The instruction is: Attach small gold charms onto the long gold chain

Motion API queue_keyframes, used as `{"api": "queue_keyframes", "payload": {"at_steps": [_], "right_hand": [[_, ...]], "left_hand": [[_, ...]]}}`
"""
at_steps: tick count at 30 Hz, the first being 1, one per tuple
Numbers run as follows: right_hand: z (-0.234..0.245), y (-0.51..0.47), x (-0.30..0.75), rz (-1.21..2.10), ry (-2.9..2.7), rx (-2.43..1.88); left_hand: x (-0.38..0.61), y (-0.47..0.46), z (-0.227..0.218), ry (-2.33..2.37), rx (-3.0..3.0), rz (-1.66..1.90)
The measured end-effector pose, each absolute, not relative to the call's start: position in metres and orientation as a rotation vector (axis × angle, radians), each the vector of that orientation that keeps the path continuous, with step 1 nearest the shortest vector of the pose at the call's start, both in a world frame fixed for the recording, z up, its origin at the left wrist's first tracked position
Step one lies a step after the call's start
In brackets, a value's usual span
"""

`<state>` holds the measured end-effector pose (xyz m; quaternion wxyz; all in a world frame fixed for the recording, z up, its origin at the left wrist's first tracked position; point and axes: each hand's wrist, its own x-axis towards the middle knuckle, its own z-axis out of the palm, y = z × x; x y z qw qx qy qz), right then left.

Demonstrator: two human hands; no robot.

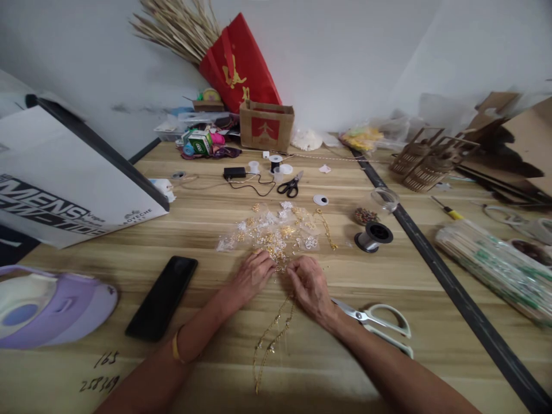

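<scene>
My left hand (252,276) and my right hand (309,283) rest close together on the wooden table (215,230), fingers curled into a pinch over small gold pieces at the near edge of a pile of gold jewellery parts in clear plastic (276,230). A gold chain (271,339) trails from between my hands toward me. What each pinch grips is too small to make out. White-handled scissors (379,322) lie just right of my right wrist.
A black phone (163,296) lies left of my left arm, with a purple and white object (47,307) beyond it. A wire spool (373,236), black scissors (290,186), a white printed bag (64,178), a red bag (239,63) and a black rail (452,287) surround the spot.
</scene>
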<state>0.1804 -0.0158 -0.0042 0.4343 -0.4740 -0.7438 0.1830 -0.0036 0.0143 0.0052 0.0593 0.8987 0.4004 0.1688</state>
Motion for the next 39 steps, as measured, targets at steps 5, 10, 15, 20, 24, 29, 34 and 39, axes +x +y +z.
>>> {"api": "queue_keyframes", "payload": {"at_steps": [5, 10, 15, 20, 24, 29, 34, 39], "right_hand": [[-0.005, -0.016, 0.180, 0.442, -1.861, -1.166], [-0.007, -0.016, 0.181, 0.448, -1.864, -1.169], [-0.007, -0.016, 0.181, 0.454, -1.856, -1.154], [-0.008, -0.015, 0.181, 0.453, -1.856, -1.169], [-0.008, -0.015, 0.181, 0.448, -1.860, -1.163], [-0.006, -0.016, 0.181, 0.451, -1.867, -1.156], [-0.007, -0.016, 0.181, 0.440, -1.869, -1.150], [-0.006, -0.016, 0.181, 0.436, -1.862, -1.144]], "left_hand": [[-0.005, 0.016, 0.005, 1.222, 2.623, 0.609], [-0.006, 0.020, 0.004, 1.203, 2.453, 0.841], [-0.010, 0.024, 0.003, 1.317, 2.021, 1.047], [-0.014, 0.030, -0.003, 1.286, 1.662, 1.069], [-0.016, 0.031, -0.007, 1.241, 1.641, 1.060], [-0.014, 0.028, -0.001, 1.216, 1.761, 1.018], [-0.013, 0.027, 0.002, 1.207, 1.817, 1.012], [-0.015, 0.029, -0.001, 1.187, 1.722, 1.039]]}}
